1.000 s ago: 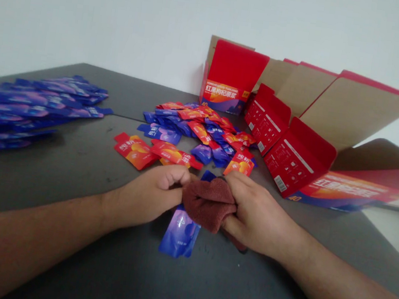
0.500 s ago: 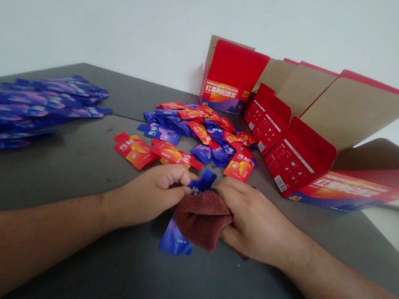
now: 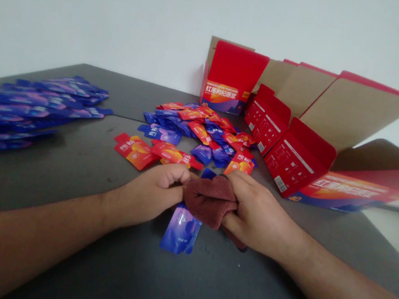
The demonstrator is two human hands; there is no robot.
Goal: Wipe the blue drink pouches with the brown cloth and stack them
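The left hand (image 3: 145, 194) and right hand (image 3: 258, 221) pinch a maroon towel (image 3: 210, 201) in closed fingers — it has just ridden back up a blue sachet (image 3: 181, 231), which lies half-covered beneath it on the desk (image 3: 71, 176).

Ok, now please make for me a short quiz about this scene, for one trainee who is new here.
1. True or false: the left hand and the right hand both touch the dark red cloth.
2. What colour is the sachet lying below the cloth? A) blue B) white C) green
3. Which hand is nearer to the unfolded red cardboard carton?

Key: 1. True. 2. A. 3. The right hand.
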